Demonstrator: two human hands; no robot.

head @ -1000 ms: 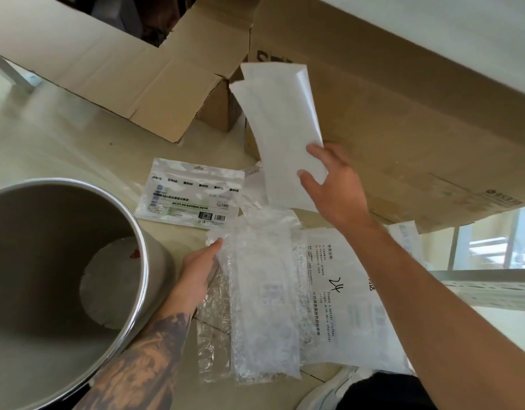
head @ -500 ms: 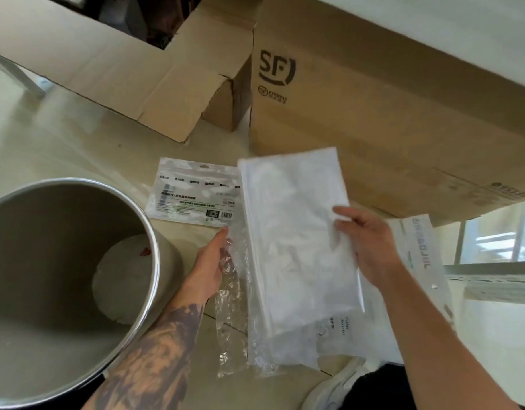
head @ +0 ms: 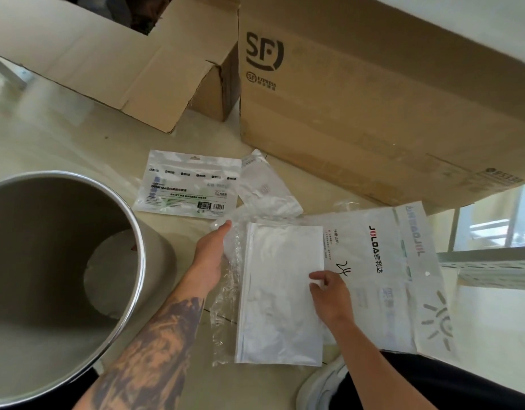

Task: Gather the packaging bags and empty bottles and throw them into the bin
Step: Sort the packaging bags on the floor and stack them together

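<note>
Packaging bags lie spread on the pale floor [head: 63, 137] in the middle of the frame, and on top of them is a white zip bag [head: 280, 294] lying flat at lower centre. The right hand [head: 332, 294] pinches that bag's right edge with curled fingers. The left hand [head: 212, 253], on a tattooed forearm, holds the crinkled clear plastic bag [head: 225, 309] that sticks out from under the white bag's left side. To the right, partly beneath the white one, sits a large JOLODA bag [head: 403, 276] with a sun drawing. Above centre lies a printed pouch with a barcode [head: 190, 187], touching a smaller clear pouch [head: 267, 187] beside it. The steel bin [head: 137, 241] stands open at the left, just beside the left forearm, with something pale at its bottom. Two cardboard boxes fill the top: an open box [head: 107, 69] at upper left, an SF Express box [head: 373, 99] at upper right.
</note>
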